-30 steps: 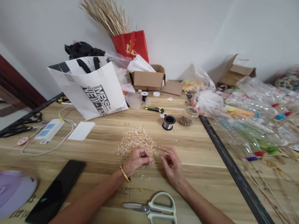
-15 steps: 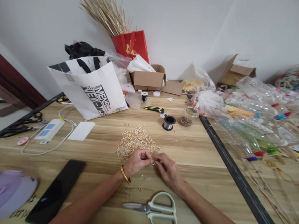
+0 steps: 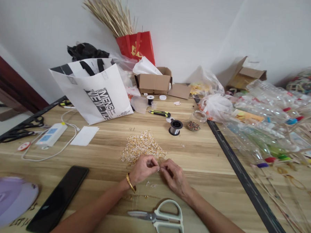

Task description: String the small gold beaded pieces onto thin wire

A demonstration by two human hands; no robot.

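Observation:
My left hand (image 3: 143, 168) and my right hand (image 3: 175, 176) meet fingertip to fingertip over the wooden table. Each is closed in a pinch, with a tiny clear bead (image 3: 158, 170) showing at the left fingertips. What the right fingers pinch is too small to make out. Just beyond them spreads a pile of gold and clear beads (image 3: 140, 145). A few clear beads (image 3: 151, 184) lie below my hands, and a thin gold chain (image 3: 143, 196) rests nearer to me. Pale-handled scissors (image 3: 163, 217) lie in front, blades pointing left.
A black phone (image 3: 58, 200) and a lilac object (image 3: 9, 201) lie at the left. Behind the beads are a wire spool (image 3: 175, 127), a glass jar (image 3: 196, 121) and a yellow-black cutter (image 3: 159, 113). A white bag (image 3: 94, 89) stands back left; plastic bottles (image 3: 261, 136) crowd the right.
The fingertips have shifted very slightly, and the clear bead now shows at the left fingertips. Everything else stays in place.

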